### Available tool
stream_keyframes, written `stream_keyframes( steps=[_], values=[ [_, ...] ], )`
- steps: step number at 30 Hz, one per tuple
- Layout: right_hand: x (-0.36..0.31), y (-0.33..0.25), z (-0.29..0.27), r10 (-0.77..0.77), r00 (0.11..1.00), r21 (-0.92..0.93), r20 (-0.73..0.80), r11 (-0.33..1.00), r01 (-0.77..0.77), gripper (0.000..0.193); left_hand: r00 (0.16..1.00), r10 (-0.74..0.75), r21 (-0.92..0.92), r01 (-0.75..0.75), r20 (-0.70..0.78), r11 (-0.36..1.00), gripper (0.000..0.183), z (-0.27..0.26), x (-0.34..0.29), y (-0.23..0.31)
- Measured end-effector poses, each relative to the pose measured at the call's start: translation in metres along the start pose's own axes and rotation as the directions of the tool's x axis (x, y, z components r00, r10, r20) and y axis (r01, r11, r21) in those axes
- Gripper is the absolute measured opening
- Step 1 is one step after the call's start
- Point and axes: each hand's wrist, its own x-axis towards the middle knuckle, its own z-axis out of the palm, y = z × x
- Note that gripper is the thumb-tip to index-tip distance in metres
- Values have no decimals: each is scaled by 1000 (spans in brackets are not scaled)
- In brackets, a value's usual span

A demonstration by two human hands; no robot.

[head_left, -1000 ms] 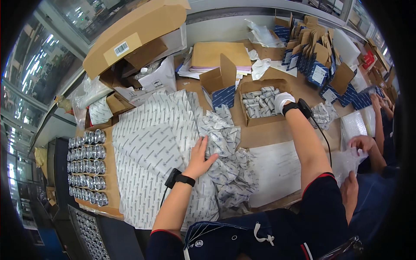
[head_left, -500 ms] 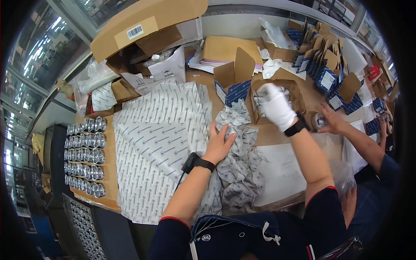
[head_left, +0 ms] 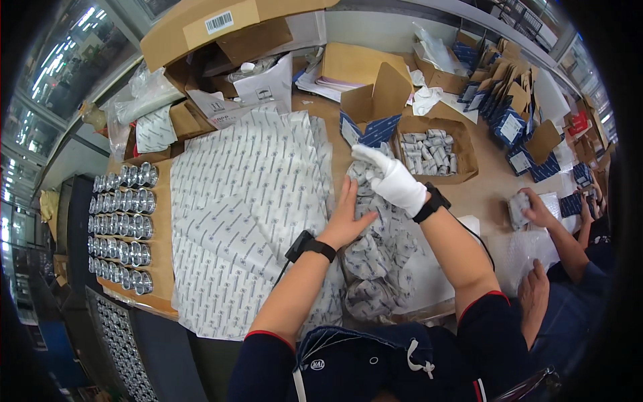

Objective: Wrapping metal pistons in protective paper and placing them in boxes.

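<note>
My left hand [head_left: 348, 218] is bare, with its fingers spread on crumpled, printed white paper. This paper forms a row of wrapped bundles [head_left: 366, 258] running down the middle of the bench. My right hand [head_left: 396, 182], in a white glove, reaches over the far end of the row, fingers stretched to the left. No object shows in it, and its fingertips hide part of the paper beneath. Just beyond is an upright blue-and-brown carton [head_left: 368, 120] with raised flaps. To its right, a shallow cardboard box [head_left: 467, 159] holds many short metal cylinders [head_left: 430, 153].
Large sheets of printed wrapping paper [head_left: 244, 174] lie left of the bundles. Rows of shiny metal pistons [head_left: 124, 224] stand at the far left. On the right, a co-worker's hand [head_left: 538, 209] holds a wrapped piece [head_left: 518, 211] above bubble wrap [head_left: 516, 251]. Flattened blue cartons [head_left: 495, 80] stand behind.
My right hand has moved left from the box of cylinders to the wrapped bundles. My left hand has shifted slightly. The co-worker's hand has drawn back to the right with a wrapped piece.
</note>
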Motion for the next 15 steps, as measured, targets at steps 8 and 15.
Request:
stream_keyframes(
  steps=[8,15],
  values=[
    [-51,8,41,-93,966,-874,240,413,257,51,932,-363,-926,126,-13,357,50,-4,8,4],
    [-53,4,42,-203,972,-818,117,536,210,74,931,-364,-902,181,28,391,51,8,1,1]
  ],
)
